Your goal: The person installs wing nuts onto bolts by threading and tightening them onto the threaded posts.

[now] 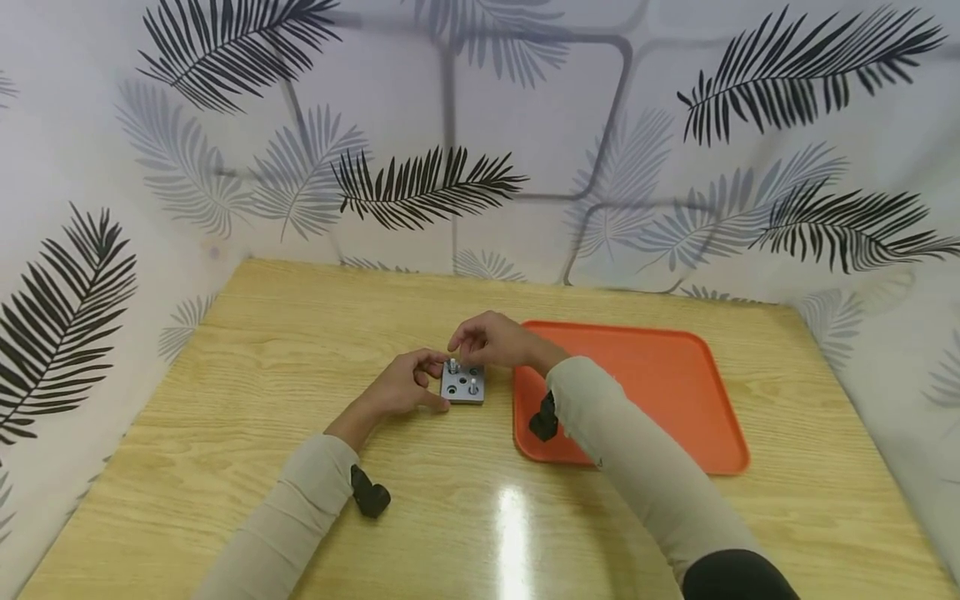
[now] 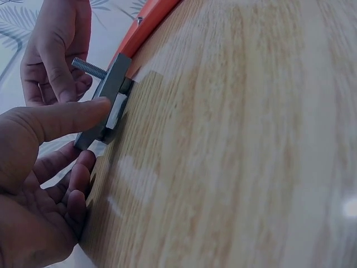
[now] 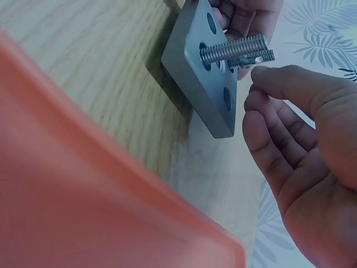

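Note:
A small square grey metal plate [image 1: 462,397] with several holes lies near the table's middle. Two threaded bolts stand up from it, a near bolt [image 3: 237,49] and a far bolt [image 1: 453,366]. Dark blocks, perhaps bolt heads, show under the plate in the left wrist view. My left hand [image 1: 406,385] holds the plate at its left side, thumb on the near edge and fingers at the far corner. Beside the far bolt hovers my right hand [image 1: 495,340], fingers loosely bent, thumb and index tips close together by the bolt's end. Nothing shows between those tips.
An orange tray [image 1: 645,392] lies right of the plate, beneath my right forearm. In the left wrist view a small metal piece [image 2: 139,20] shows at the tray. The wooden table [image 1: 435,517] meets a leaf-patterned cloth [image 1: 517,150] at the back and sides.

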`<move>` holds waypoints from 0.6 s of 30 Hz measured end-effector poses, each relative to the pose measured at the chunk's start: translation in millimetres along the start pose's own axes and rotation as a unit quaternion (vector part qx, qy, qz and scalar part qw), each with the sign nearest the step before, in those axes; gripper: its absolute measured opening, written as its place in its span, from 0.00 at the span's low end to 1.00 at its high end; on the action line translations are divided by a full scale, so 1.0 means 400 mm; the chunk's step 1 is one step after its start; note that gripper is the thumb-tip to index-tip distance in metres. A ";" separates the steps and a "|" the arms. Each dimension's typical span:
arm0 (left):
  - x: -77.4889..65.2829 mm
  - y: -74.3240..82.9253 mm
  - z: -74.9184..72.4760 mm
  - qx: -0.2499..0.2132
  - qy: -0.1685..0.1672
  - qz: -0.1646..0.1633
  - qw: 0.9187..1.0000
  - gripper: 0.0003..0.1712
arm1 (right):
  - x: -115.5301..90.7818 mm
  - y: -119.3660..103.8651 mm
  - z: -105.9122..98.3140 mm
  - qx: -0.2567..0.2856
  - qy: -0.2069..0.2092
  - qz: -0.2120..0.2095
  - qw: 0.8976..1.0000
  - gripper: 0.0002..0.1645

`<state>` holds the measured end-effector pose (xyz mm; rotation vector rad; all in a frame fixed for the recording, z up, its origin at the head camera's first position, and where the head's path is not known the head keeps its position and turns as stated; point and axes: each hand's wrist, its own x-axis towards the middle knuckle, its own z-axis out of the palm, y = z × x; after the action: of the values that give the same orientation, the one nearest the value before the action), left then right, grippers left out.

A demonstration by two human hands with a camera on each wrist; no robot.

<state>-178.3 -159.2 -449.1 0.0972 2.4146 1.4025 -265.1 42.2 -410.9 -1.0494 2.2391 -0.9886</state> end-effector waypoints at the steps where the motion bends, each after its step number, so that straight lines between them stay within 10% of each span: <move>1: 0.000 0.000 0.000 0.001 0.000 0.001 1.000 0.39 | 0.001 0.000 0.002 0.006 -0.007 0.002 1.000 0.12; 18: 0.002 -0.002 0.000 0.000 0.000 0.008 1.000 0.38 | -0.002 0.012 0.019 0.029 0.024 0.013 0.999 0.08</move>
<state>-178.8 -159.3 -449.9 0.1157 2.4184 1.4091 -261.8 41.8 -419.2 -0.9777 2.2424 -1.0720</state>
